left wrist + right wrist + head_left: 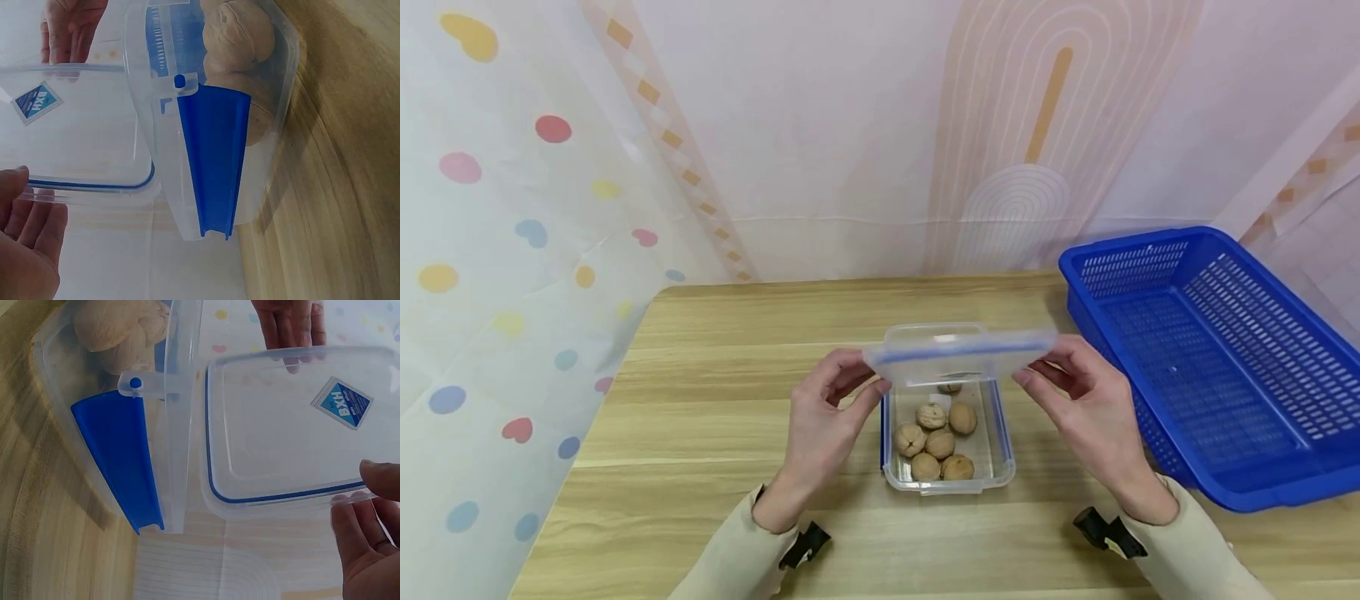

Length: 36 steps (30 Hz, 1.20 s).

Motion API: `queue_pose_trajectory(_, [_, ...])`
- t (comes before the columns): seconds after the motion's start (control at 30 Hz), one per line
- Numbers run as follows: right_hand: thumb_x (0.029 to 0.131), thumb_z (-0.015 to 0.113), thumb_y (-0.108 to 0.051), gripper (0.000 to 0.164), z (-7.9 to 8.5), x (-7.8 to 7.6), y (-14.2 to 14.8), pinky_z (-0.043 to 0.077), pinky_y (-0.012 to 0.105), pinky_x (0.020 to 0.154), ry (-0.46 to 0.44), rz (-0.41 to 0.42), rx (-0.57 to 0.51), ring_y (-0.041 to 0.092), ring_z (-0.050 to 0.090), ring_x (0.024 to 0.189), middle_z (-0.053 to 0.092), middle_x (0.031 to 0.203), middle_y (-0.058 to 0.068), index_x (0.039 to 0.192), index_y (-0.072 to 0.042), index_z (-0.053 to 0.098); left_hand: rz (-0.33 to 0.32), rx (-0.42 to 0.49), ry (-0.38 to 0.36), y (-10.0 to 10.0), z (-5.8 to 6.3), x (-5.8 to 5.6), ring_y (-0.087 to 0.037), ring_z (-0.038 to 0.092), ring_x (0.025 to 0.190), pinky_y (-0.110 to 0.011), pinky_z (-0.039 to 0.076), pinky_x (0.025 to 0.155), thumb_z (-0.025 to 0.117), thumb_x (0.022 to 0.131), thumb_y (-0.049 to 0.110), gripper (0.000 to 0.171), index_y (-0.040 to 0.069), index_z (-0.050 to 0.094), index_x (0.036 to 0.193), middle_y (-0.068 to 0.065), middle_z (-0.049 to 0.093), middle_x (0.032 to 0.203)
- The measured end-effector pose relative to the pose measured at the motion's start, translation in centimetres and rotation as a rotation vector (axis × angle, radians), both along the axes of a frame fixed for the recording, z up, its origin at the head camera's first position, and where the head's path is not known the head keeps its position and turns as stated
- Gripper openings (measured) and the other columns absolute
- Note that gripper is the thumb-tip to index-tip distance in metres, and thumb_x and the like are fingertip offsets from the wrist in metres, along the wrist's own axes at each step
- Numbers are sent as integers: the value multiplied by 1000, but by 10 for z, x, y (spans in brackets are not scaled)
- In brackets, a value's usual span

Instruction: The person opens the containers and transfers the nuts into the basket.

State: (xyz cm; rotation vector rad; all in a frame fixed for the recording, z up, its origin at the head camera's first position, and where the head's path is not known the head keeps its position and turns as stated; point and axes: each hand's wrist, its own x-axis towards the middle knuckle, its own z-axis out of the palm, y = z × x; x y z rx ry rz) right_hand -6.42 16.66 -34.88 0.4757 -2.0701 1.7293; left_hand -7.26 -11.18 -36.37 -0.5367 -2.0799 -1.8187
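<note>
A clear plastic food container (1002,458) with blue side clips (215,162) stands on the wooden table, several walnuts (940,444) inside it. Over its far part the clear lid (958,350) is held up on a slant, a blue seal running round its edge. My left hand (827,412) pinches the lid's left edge between thumb and fingers. At the right edge, my right hand (1086,408) grips it the same way. A blue and white label (344,403) shows on the lid in both wrist views.
To the right stands a blue perforated plastic basket (1206,358), close beside my right hand. A patterned cloth (842,150) hangs behind the table (700,442), and another with coloured dots covers the left side.
</note>
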Motion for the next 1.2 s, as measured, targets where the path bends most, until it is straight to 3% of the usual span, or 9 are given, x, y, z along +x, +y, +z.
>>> queue_pose_trajectory(0.1, [81, 72, 26, 38, 0, 0, 2, 58, 24, 89, 17, 6, 35, 11, 71, 104, 67, 113, 8, 113, 6, 70, -19, 8, 0, -2, -1, -1, -21, 73, 106, -35, 57, 95, 75, 82, -18, 29, -8, 67, 108, -21, 72, 111])
queue_pose_trajectory(0.27, [78, 73, 27, 39, 0, 0, 5, 56, 16, 85, 68, -22, 147, 10, 66, 99, 65, 111, 5, 111, 6, 72, -63, 60, 62, -5, -4, -4, -22, 64, 118, -38, 51, 107, 72, 81, -24, 28, -10, 67, 104, -23, 66, 116])
queue_pose_trajectory(0.37, [79, 74, 25, 40, -2, 2, 7, 55, 13, 81, 37, -40, 199, 6, 67, 92, 69, 106, -1, 113, 3, 71, -56, 82, 77, -6, -6, -5, -18, 60, 112, -32, 53, 103, 71, 80, -26, 27, -11, 67, 101, -14, 60, 110])
queue_pose_trajectory(0.57, [80, 75, 22, 42, -4, 3, 8, 55, 14, 74, -14, -35, 217, 4, 69, 85, 73, 99, -3, 116, 0, 70, -85, 105, -29, -9, -6, -3, -15, 68, 96, -27, 59, 88, 69, 85, -22, 23, -10, 66, 104, -7, 64, 105])
queue_pose_trajectory(0.77, [84, 70, 23, 39, -4, 4, 7, 58, 18, 76, -37, 30, 179, 6, 71, 92, 75, 106, 7, 118, 4, 69, -110, 154, -89, -13, -7, -2, -17, 72, 107, -30, 59, 91, 60, 93, -17, 19, -14, 65, 111, -2, 68, 111])
queue_pose_trajectory(0.97, [92, 63, 18, 32, -4, 4, 6, 58, 17, 73, -37, 38, 202, 4, 71, 91, 75, 108, 16, 120, 3, 71, -115, 181, -115, -18, -8, -1, -19, 71, 109, -37, 59, 94, 53, 100, -7, 24, -16, 65, 119, -10, 70, 118])
queue_pose_trajectory(1.1, [100, 53, 14, 29, -4, 6, 5, 60, 22, 78, -51, 90, 143, 8, 72, 92, 74, 112, 16, 122, 6, 71, -80, 164, -148, -21, -7, 2, -17, 73, 103, -34, 59, 93, 59, 99, -5, 24, -14, 67, 120, -9, 71, 118])
queue_pose_trajectory(1.2, [101, 54, 11, 28, -4, 8, 3, 60, 24, 78, -84, 105, 122, 10, 73, 92, 74, 111, 14, 123, 4, 71, -49, 150, -177, -23, -7, 5, -16, 74, 102, -31, 59, 91, 64, 96, -8, 25, -14, 67, 120, -5, 71, 118])
